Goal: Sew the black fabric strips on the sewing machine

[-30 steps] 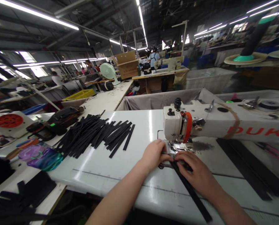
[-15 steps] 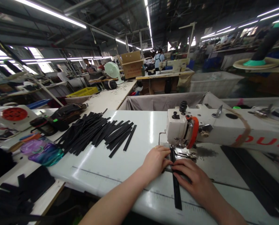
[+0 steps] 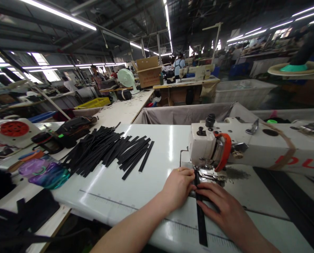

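Note:
A narrow black fabric strip (image 3: 202, 226) runs from under the head of a white sewing machine (image 3: 202, 146) toward me, its near end lying flat on the table. My left hand (image 3: 178, 186) is closed at the strip's left edge, fingertips close by the presser foot and thumb tucked in. From the other side, my right hand (image 3: 221, 203) pinches the strip a little nearer to me, its fingers bent and partly hiding the edge. The needle itself cannot be made out. Left of my hands lies a loose pile of similar black strips (image 3: 104, 149).
A ruler scale (image 3: 106, 199) is marked on the white tabletop. Wider black bands (image 3: 280, 196) lie under the machine's arm. A purple and teal pouch (image 3: 45, 172) sits at the left, above more black pieces (image 3: 27, 214). A grey cloth-lined bin (image 3: 183, 114) stands behind the table.
The view has shifted slightly, so the machine appears a little farther right. Both hands stay at the strip by the presser foot, with little visible movement.

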Motion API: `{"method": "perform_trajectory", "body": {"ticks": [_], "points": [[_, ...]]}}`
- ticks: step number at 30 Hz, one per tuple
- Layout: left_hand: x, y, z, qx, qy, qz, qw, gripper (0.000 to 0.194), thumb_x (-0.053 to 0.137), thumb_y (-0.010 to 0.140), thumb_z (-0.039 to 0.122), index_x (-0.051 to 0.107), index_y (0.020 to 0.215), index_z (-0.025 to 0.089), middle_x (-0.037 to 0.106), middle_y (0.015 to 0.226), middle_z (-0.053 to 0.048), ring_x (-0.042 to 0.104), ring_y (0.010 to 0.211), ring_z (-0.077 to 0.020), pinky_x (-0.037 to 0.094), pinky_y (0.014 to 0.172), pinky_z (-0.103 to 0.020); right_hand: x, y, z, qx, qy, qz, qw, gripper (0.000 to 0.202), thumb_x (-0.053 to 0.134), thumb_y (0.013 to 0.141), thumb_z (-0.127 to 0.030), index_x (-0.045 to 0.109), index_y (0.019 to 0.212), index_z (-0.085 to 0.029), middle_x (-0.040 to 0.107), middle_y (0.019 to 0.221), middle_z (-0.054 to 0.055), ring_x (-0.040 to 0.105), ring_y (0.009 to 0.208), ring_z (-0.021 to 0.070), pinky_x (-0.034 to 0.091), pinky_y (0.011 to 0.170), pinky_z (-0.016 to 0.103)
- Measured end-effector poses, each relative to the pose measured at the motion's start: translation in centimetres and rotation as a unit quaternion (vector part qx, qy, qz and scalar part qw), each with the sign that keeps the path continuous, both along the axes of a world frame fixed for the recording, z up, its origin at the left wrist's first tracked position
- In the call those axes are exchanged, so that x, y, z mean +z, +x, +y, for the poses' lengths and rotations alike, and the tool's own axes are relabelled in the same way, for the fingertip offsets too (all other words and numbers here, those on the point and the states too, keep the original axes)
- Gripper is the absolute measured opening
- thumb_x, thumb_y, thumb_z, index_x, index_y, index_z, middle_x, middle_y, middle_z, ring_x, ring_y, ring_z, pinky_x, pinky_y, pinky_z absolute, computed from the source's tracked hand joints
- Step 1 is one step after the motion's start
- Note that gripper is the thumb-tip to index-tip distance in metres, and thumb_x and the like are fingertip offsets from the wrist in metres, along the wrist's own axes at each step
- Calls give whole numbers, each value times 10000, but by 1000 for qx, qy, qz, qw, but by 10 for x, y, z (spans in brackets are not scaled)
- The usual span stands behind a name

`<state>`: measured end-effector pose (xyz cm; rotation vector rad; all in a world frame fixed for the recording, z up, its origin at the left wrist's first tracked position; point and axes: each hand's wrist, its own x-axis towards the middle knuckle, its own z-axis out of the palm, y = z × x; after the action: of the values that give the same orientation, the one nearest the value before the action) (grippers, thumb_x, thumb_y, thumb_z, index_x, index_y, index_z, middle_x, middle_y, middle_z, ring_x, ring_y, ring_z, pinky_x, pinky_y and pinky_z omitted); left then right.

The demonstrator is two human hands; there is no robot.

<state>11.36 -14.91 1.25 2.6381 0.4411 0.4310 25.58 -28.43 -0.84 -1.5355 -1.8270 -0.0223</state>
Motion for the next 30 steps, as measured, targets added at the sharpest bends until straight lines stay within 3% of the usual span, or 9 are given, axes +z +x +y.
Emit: {"method": "perform_trajectory", "body": {"ticks": [7,13,21,30], "points": [[4,2,-8,20,22,35,999,128,578,901,159,636,1015,155,653,1165,-84,569,1141,-235,470,993,-364,-1,-1,0,3,-9,2,1000,156,555,937,-283,647,1053,-235,658,1055,80,654,958,218,577,819,342],[-10,6,-11,37,22,39,998,209,487,919,134,628,1071,160,632,1173,-101,555,1145,-253,465,1009,-396,-3,2,1,16,37,-17,999,219,473,949,-209,653,1064,-255,683,1044,57,677,943,190,585,811,287],[-22,11,-5,44,35,28,998,249,509,879,140,656,1028,274,664,1068,-95,607,1025,-258,517,931,-392,-13,13,8,24,120,-58,991,216,499,938,-277,668,1072,-287,718,1007,26,711,862,189,606,736,240],[-13,15,-10,62,21,47,997,163,488,919,126,633,992,139,646,1115,-96,580,1079,-238,472,1005,-362,3,2,3,12,45,-22,999,222,463,938,-163,654,1030,-228,698,1012,62,680,938,187,584,820,289]]}}
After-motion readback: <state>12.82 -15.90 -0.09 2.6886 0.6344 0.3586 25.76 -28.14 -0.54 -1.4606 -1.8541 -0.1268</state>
